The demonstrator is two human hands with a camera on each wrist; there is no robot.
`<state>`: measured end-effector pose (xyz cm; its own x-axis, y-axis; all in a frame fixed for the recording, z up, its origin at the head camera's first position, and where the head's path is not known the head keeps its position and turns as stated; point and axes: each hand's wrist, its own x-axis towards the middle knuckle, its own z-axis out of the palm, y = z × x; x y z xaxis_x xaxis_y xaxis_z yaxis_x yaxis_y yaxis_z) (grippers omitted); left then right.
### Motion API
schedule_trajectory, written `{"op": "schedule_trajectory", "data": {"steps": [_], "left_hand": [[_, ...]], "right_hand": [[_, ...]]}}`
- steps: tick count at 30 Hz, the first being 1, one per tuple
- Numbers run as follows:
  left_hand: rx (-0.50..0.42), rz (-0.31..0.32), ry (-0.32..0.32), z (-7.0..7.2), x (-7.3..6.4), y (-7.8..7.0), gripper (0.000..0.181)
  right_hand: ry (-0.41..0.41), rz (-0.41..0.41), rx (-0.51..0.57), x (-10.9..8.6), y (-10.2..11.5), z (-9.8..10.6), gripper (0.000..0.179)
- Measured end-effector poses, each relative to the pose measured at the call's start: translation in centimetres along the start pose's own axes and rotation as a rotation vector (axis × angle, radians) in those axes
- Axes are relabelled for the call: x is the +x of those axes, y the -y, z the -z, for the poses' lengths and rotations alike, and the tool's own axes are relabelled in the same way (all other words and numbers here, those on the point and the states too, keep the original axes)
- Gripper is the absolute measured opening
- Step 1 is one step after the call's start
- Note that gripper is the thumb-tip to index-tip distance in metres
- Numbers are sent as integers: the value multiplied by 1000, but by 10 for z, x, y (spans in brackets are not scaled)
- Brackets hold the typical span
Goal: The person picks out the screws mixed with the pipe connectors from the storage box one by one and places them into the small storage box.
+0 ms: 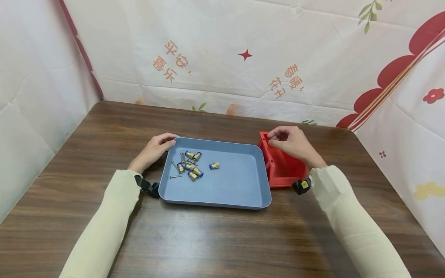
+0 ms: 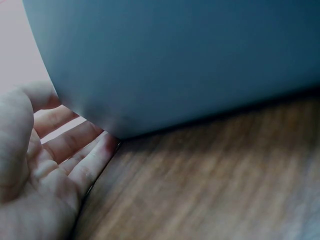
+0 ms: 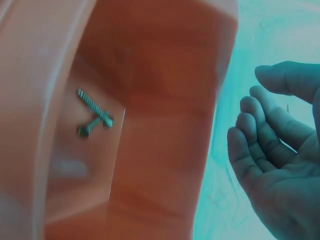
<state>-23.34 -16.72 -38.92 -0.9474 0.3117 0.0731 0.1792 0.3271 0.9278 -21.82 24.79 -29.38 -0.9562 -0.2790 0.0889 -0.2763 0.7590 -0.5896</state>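
My left hand [image 1: 154, 150] rests at the back left corner of a blue-grey tray [image 1: 236, 193]. In the left wrist view its extended fingers [image 2: 70, 137] touch the tray's outer wall, their tips partly hidden. Several brass pneumatic fittings [image 1: 189, 166] with blue collars lie among several screws [image 1: 175, 176] in the tray's left half; one fitting [image 1: 214, 165] sits apart near the middle. Over the red bin [image 1: 278, 180] hovers my right hand [image 1: 293, 143], fingers bent loosely and thumb apart, holding nothing. Two screws [image 3: 95, 107] lie crossed inside the bin in the right wrist view.
The bin stands against the tray's right side on a brown wooden table [image 1: 208, 239]. A white printed cloth [image 1: 215, 58] hangs behind the table and along its sides. Each wrist wears a small black camera [image 1: 301, 185].
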Motion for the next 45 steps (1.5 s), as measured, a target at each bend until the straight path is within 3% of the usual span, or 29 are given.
{"op": "schedule_trajectory", "data": {"steps": [13,26,34,45], "left_hand": [[-15,6,2,-1,-1,1,37],[-13,-3,-2,-1,-1,1,37],[-13,0,1,-2,0,0,38],[-1,13,-6,-2,0,1,37]], "right_hand": [[24,76,60,18,32,-37,18],[119,185,71,36,63,-75,24],[218,274,80,43,82,-104,20],[342,283,130,44,91,-137,17]]}}
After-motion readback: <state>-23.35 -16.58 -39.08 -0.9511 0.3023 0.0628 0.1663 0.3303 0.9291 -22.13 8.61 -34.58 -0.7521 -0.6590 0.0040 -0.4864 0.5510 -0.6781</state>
